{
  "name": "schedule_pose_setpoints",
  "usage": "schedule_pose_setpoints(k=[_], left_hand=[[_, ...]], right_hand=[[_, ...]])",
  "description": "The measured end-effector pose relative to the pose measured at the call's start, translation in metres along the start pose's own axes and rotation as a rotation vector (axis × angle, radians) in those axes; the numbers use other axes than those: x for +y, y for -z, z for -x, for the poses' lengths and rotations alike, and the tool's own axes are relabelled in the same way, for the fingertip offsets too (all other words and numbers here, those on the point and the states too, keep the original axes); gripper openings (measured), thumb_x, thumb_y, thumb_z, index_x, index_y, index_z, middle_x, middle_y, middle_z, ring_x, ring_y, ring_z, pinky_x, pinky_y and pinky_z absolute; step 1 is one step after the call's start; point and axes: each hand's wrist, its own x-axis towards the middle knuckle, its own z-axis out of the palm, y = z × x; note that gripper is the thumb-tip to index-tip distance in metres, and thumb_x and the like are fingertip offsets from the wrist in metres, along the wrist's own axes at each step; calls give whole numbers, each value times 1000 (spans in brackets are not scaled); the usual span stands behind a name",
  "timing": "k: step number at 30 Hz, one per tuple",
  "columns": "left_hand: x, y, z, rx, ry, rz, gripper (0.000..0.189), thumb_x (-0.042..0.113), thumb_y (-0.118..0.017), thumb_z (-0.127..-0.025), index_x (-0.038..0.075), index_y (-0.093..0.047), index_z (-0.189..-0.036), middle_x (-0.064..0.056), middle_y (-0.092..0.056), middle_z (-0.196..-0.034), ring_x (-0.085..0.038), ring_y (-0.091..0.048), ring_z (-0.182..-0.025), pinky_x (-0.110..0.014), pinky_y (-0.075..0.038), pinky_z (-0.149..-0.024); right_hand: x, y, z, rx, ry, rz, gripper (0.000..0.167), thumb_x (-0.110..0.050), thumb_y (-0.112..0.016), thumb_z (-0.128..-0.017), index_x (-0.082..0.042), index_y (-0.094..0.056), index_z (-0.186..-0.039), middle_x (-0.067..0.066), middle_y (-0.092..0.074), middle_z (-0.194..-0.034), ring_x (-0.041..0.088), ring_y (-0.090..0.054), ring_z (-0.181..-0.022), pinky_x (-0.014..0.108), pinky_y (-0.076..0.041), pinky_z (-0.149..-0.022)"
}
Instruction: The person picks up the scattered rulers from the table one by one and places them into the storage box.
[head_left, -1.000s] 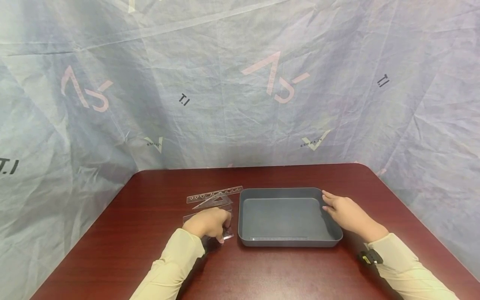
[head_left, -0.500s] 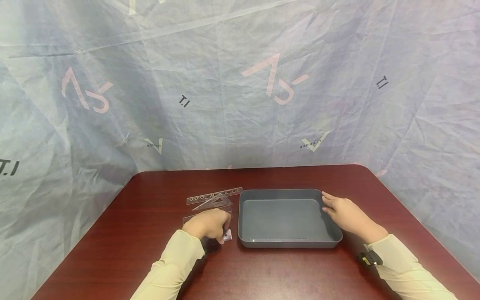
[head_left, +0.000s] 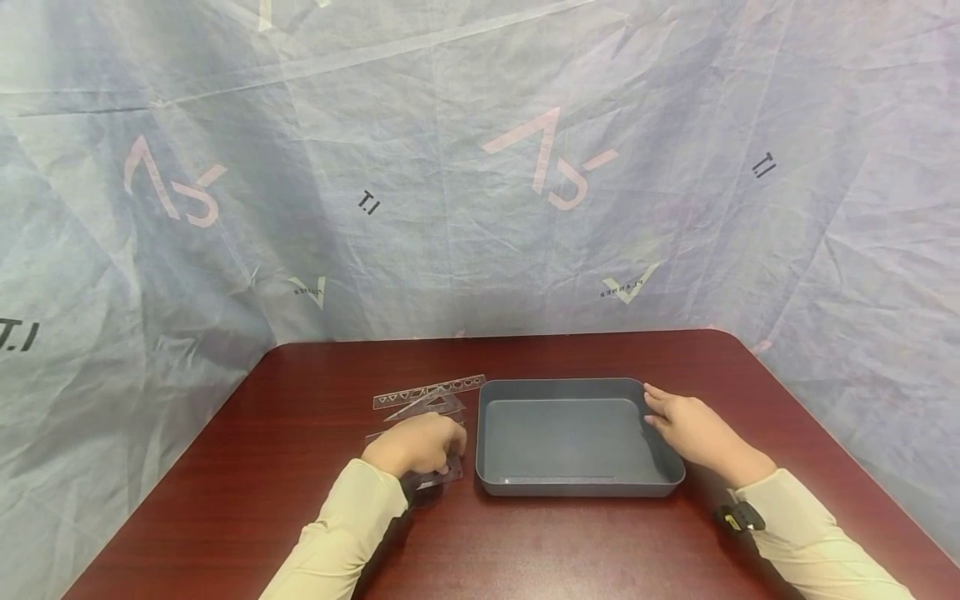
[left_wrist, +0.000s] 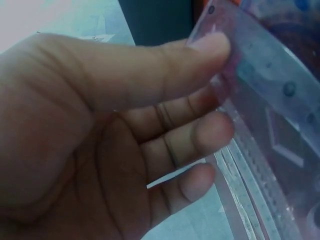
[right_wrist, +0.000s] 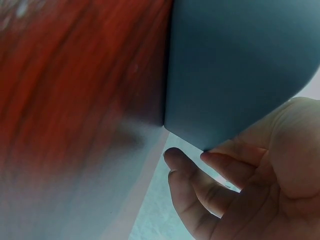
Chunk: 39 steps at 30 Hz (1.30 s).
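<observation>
My left hand (head_left: 420, 444) is at the left of the grey tray (head_left: 581, 488), low over the table. It pinches the corner of a clear plastic drawing template (left_wrist: 280, 85) between thumb and fingers; small round holes and a slanted cut-out show in it. The template is tilted up, partly hidden by the hand. Behind it lie a clear set square (head_left: 442, 402) and a clear stencil ruler (head_left: 430, 391). My right hand (head_left: 693, 429) grips the tray's right wall near the far corner, its fingers outside (right_wrist: 220, 165). A clear ruler (head_left: 558, 479) lies inside along the tray's near wall.
The dark red wooden table (head_left: 540, 550) bears everything. A grey printed cloth (head_left: 450, 192) hangs behind and at both sides. Other clear plastic pieces lie partly under the left hand, hard to tell apart.
My left hand has risen slightly and pinches the clear template, whose near edge has tilted up. The right hand and tray stay where they were.
</observation>
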Motion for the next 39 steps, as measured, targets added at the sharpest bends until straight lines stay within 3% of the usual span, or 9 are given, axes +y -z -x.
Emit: schedule_pose_setpoints(k=[12, 18, 26, 32, 39], left_hand=[[-3, 5, 1, 17, -59, 13, 28, -9, -71, -75, 18, -71, -83, 11, -61, -76, -7, -52, -68, -26, -46, -64], [-4, 7, 3, 25, -75, 42, 24, -7, -73, -76, 16, -72, -82, 8, -64, -78, -7, -52, -68, -26, -46, -63], [-5, 11, 4, 37, -69, 46, 25, -8, -70, -77, 17, -72, -84, 7, -68, -89, -8, -55, -77, -29, -48, -71], [-5, 18, 8, 83, -98, 29, 23, -5, -70, -77, 16, -73, -85, 5, -70, -92, -12, -62, -84, -32, -51, -76], [-5, 30, 13, 132, -134, 42, 27, -8, -61, -79, 14, -73, -88, 4, -71, -93, -13, -63, -84, -31, -52, -76]], right_hand=[[1, -1, -1, 1, -1, 0, 41, -7, -68, -91, 15, -60, -125, 29, -54, -137, 43, -60, -117, 52, -52, -88], [2, -1, 0, -1, -1, 1, 41, -7, -68, -91, 15, -60, -125, 30, -53, -137, 43, -60, -117, 52, -52, -88], [2, -1, -1, -3, -2, 5, 41, -7, -68, -91, 15, -60, -125, 30, -53, -137, 43, -60, -116, 51, -53, -86], [2, -1, 0, -7, -6, -2, 41, -7, -68, -91, 15, -60, -125, 29, -53, -137, 43, -59, -118, 51, -53, -87], [2, -1, 0, -9, -9, -12, 42, -8, -68, -91, 15, -59, -126, 30, -53, -138, 44, -58, -119, 52, -52, -88]])
